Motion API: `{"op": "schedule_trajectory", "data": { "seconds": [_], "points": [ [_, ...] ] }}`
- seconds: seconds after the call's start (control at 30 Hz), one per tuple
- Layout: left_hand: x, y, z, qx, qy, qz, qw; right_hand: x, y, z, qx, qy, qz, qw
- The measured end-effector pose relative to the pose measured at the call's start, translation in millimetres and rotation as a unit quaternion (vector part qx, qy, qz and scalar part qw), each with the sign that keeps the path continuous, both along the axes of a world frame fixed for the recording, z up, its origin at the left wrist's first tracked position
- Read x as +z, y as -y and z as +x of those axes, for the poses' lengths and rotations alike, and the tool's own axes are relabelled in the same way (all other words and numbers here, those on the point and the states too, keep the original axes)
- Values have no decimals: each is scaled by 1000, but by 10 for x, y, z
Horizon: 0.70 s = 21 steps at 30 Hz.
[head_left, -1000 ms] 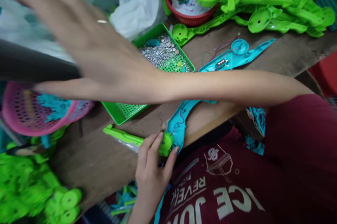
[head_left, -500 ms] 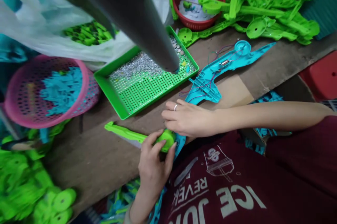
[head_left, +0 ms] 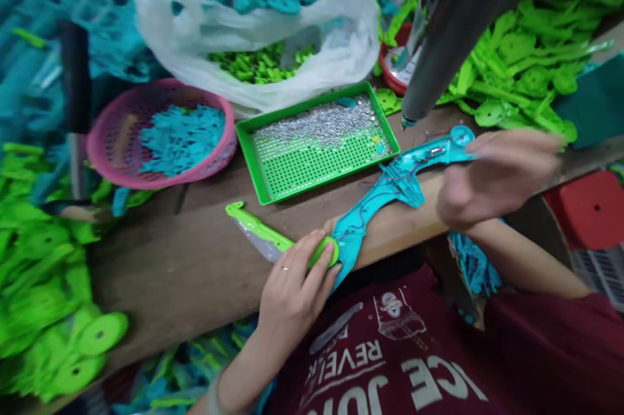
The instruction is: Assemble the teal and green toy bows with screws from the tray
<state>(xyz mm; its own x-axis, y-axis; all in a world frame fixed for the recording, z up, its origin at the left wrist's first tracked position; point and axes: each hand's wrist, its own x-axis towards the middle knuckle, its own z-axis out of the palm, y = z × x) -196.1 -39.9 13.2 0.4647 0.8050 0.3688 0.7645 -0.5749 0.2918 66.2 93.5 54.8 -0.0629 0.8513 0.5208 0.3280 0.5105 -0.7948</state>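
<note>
My left hand (head_left: 295, 278) has its fingers closed over the round end of a lime-green plastic arm (head_left: 260, 226). That end rests on the near end of a blue plastic shell half (head_left: 370, 200). A strip of clear material shows along the green arm's lower side. Thin wires and a small metal part (head_left: 435, 151) lie inside the shell. My right hand (head_left: 502, 174) is raised at the shell's far right end, smeared by motion. Whether it touches the shell or holds anything cannot be made out.
A dark tapered tool (head_left: 439, 44) points down above the shell. Behind stand a green tray (head_left: 273, 190) of small screws, a pink basket (head_left: 160, 177) of blue pieces and a white bag (head_left: 195, 57) of green pieces. Green part heaps (head_left: 43, 239) flank the bench; a red stool (head_left: 585, 207) is right.
My right hand has left the green arm's round end and moved right along the shell. My left hand stays on that end. The view has shifted, bringing the dark tool farther right.
</note>
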Motion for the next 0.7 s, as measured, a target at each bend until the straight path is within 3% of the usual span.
{"op": "schedule_trajectory", "data": {
  "seconds": [0.07, 0.1, 0.13, 0.2, 0.27, 0.3, 0.37, 0.47, 0.7],
  "points": [
    [-19, -3, 1, 15, 22, -3, 1000, 199, -190, 0, -130, -78, 120, 981],
    [-35, -1, 2, 26, 35, -6, 999, 274, -241, -42, -147, -84, 178, 970],
    [-54, 6, 5, 36, 50, -7, 998, 320, -248, -103, -110, -44, 217, 969],
    [-102, 25, 12, 50, 82, -7, 995, 307, -137, -255, 71, 132, 245, 958],
    [-151, 45, 17, 47, 108, 3, 993, 172, 77, -415, 225, 309, 214, 899],
    [-173, 53, 18, 42, 115, 12, 992, 79, 188, -486, 269, 370, 180, 871],
    [-205, 64, 19, 36, 123, 27, 991, -103, 356, -597, 304, 435, 114, 840],
    [-221, 68, 16, 37, 120, 29, 992, -277, 418, -665, 330, 461, 54, 822],
    [-189, 30, -7, 27, 72, 31, 997, -353, 304, -578, 391, 444, 98, 801]
  ]
}}
